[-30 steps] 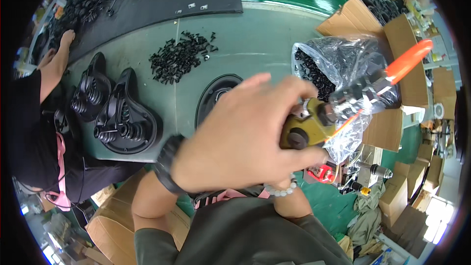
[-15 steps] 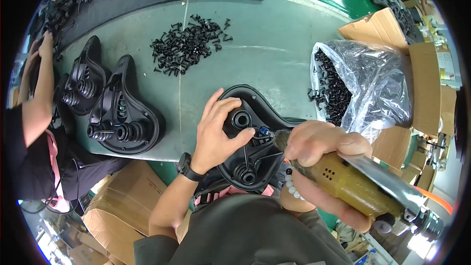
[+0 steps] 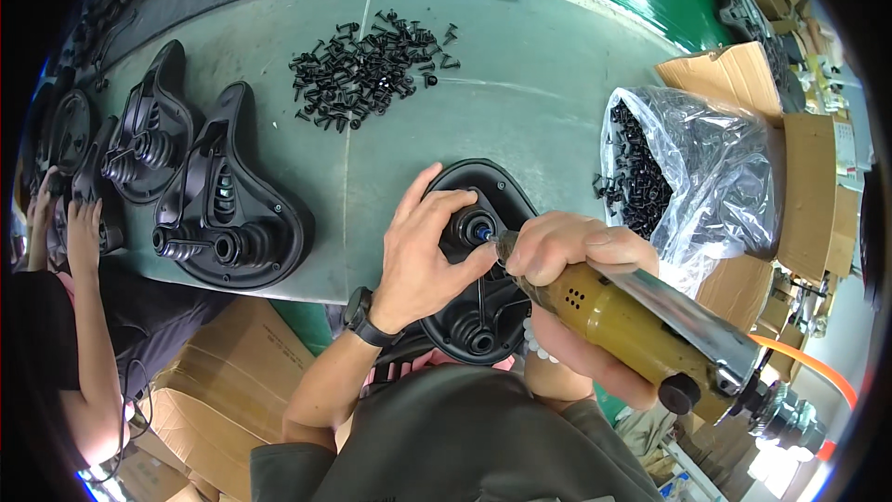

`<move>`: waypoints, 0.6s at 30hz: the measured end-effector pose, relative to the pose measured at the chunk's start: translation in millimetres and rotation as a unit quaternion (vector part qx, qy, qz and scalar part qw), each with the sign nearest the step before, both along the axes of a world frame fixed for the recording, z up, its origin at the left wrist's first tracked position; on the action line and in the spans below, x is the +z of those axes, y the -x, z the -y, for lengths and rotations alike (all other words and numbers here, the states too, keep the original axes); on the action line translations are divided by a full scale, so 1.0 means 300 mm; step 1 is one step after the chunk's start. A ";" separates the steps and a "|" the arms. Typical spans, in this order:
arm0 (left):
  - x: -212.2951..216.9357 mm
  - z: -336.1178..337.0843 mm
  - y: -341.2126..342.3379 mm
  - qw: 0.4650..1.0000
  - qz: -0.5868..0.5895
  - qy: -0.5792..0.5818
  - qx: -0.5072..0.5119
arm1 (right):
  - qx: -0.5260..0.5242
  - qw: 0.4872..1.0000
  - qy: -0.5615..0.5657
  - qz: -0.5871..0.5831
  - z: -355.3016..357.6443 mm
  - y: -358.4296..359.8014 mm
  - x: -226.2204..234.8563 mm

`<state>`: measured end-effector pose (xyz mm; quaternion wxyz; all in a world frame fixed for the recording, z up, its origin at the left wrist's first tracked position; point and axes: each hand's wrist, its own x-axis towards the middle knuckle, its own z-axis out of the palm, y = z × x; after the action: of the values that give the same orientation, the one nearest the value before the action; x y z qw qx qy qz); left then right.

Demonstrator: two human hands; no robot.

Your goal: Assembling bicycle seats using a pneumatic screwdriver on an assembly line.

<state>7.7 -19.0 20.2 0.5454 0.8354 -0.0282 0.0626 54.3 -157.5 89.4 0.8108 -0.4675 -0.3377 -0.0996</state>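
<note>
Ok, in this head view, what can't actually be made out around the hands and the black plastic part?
- Driver bit tip and fastener: hidden behind the left hand thumb and right hand fingers.
- Near edge of the black moulded plastic part: covered by the person's forearms and dark shirt.
- Olive-yellow pneumatic screwdriver: its orange hose runs out of frame at the lower right.
- Small black screws in the clear plastic bag: glare blurs them.

Since a second ago the screwdriver (image 3: 632, 325) has been brought down from above the plastic bag (image 3: 706, 177), and its tip has been set into the black plastic part (image 3: 483, 251). The left hand (image 3: 423, 260) has been lowered onto that part.
</note>
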 end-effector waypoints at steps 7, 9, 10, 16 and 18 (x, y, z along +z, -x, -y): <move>-0.008 0.001 0.002 1.000 0.001 -0.009 0.009 | 0.000 0.996 0.082 0.032 -0.010 0.003 -0.071; -0.011 -0.001 0.000 1.000 0.004 -0.008 0.009 | -0.003 0.995 0.096 0.032 -0.012 0.002 -0.084; -0.011 -0.002 -0.001 1.000 -0.002 -0.007 0.004 | 0.001 0.995 0.097 0.036 -0.011 0.001 -0.087; -0.019 -0.008 0.000 1.000 0.008 -0.012 0.016 | 0.023 0.993 0.099 0.059 -0.037 -0.004 -0.109; -0.018 -0.009 -0.005 1.000 0.015 -0.008 0.004 | 0.011 0.992 0.113 0.062 -0.039 -0.005 -0.099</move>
<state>9.3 -16.3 14.7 0.5376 0.8390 -0.0333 0.0773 55.8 -145.7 59.7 0.7315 -0.5450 -0.4018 -0.0803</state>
